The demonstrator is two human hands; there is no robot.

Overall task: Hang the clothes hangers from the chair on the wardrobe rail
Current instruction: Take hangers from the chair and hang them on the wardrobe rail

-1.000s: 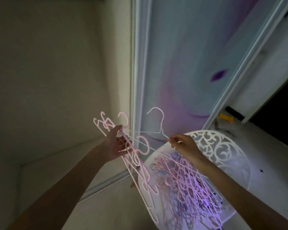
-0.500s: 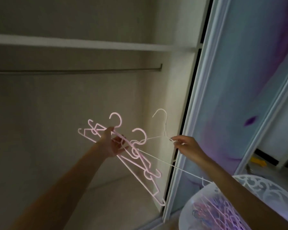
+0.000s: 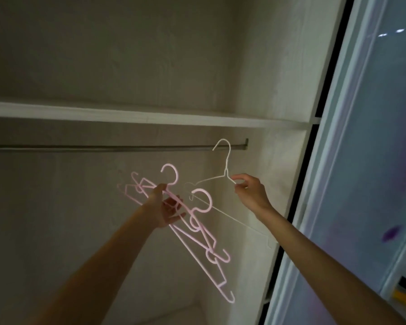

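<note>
Left hand (image 3: pixel 165 208) near centre, fingers curled round bunch of pink hangers (image 3: pixel 198 233), same grip as 0.5 s ago; bunch splays down-right. Right hand (image 3: pixel 250 192) raised since then, thumb and fingertips pinching shoulder of white wire hanger (image 3: pixel 225 174) just below neck. White hook now level with right end of wardrobe rail (image 3: pixel 103 148), overlapping it; whether it rests on rail, cannot tell. Shelf (image 3: pixel 127 113) above rail. Sliding door (image 3: pixel 373 160) right. Chair gone from view.
</note>
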